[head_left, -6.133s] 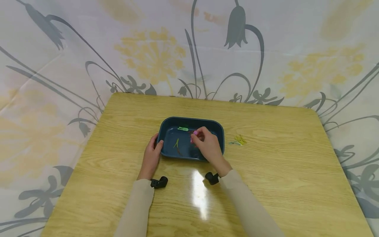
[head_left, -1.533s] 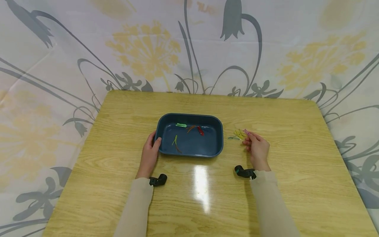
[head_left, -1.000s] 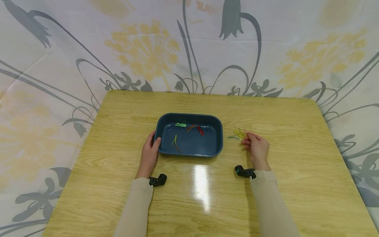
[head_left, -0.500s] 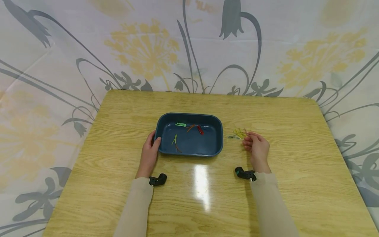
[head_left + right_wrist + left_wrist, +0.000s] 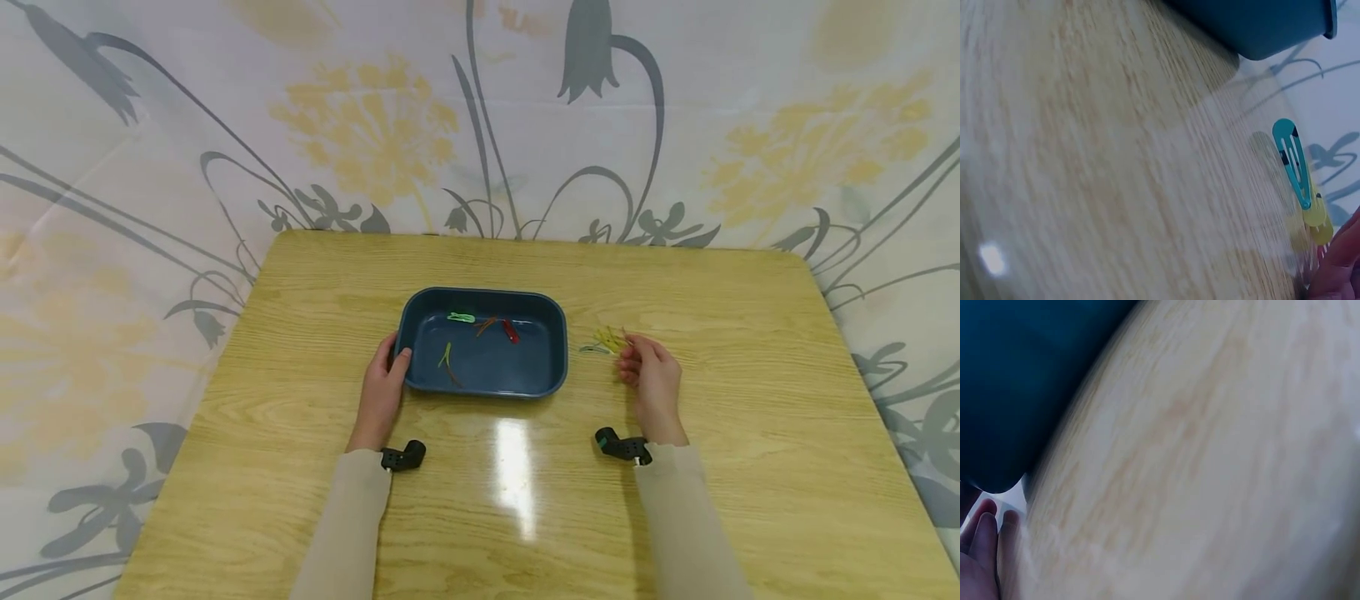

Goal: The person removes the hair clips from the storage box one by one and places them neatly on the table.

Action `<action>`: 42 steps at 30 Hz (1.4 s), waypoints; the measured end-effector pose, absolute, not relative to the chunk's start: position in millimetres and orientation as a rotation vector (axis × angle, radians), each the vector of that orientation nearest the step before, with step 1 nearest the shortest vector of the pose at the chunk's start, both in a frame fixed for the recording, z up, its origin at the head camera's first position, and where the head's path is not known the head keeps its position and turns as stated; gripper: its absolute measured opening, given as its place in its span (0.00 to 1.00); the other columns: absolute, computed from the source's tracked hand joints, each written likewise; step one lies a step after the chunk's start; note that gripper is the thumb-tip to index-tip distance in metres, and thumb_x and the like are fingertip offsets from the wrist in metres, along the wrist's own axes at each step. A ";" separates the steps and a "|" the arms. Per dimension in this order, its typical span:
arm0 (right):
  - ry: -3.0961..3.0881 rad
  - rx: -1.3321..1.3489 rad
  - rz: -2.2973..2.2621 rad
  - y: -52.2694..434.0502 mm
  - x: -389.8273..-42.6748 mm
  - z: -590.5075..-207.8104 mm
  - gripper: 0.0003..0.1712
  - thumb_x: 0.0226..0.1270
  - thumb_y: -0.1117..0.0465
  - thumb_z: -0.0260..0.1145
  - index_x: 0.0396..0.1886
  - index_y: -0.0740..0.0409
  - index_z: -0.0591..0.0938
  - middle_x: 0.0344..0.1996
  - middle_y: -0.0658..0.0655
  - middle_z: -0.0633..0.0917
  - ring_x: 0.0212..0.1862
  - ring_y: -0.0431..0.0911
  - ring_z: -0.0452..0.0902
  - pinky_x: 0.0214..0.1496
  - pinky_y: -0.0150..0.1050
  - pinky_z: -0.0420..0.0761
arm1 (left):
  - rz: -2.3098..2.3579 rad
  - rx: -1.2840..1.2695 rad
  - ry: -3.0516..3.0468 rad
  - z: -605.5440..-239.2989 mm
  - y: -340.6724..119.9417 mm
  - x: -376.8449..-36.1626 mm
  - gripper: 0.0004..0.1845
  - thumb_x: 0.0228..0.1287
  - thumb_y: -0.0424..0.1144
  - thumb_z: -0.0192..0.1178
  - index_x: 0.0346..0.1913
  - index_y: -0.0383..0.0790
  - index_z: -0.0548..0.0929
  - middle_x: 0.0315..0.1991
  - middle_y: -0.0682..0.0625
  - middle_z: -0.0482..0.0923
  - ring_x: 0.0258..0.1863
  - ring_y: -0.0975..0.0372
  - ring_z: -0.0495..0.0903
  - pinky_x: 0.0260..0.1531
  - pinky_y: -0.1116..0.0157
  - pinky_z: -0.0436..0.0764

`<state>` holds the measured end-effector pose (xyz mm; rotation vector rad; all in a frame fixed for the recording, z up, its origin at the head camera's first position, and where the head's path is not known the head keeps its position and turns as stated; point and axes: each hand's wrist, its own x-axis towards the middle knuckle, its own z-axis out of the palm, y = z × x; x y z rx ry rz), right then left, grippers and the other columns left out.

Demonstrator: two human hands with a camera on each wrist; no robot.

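Observation:
A dark blue tray [image 5: 557,367] sits mid-table and holds a green clip [image 5: 461,317], an orange one [image 5: 486,323], a red one [image 5: 511,331] and an olive one [image 5: 447,358]. My left hand [image 5: 382,387] grips the tray's left rim, thumb over the edge; the left wrist view shows the tray wall [image 5: 1016,381] and my fingers [image 5: 982,550]. My right hand [image 5: 651,379] lies right of the tray, its curled fingertips at a small pile of yellow clips [image 5: 609,339]. The right wrist view shows a teal clip [image 5: 1291,162] and the yellow clips [image 5: 1316,219] beside a fingertip [image 5: 1341,262]. A pinch is not visible.
The wooden table [image 5: 750,467] has a rounded edge, and a floral cloth [image 5: 112,208] hangs behind and to both sides. A glare patch [image 5: 513,475] lies near the front. Black cameras sit on both wrists.
My right hand left the tray, where a red clip now lies, and went right to the clip pile. Over the last second it has hardly shifted. My left hand stays on the rim.

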<state>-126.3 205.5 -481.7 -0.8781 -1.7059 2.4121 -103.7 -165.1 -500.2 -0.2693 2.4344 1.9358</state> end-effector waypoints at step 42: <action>-3.143 0.465 2.011 121.8 -178.7 -402.5 0.19 0.72 0.52 0.51 0.56 0.54 0.74 0.48 0.65 0.78 0.48 0.62 0.74 0.49 0.54 0.76 | 1.937 -0.262 2.445 -500.8 -166.2 -103.1 0.26 0.68 0.54 0.47 0.66 0.52 0.65 0.65 0.52 0.64 0.64 0.62 0.63 0.64 0.59 0.62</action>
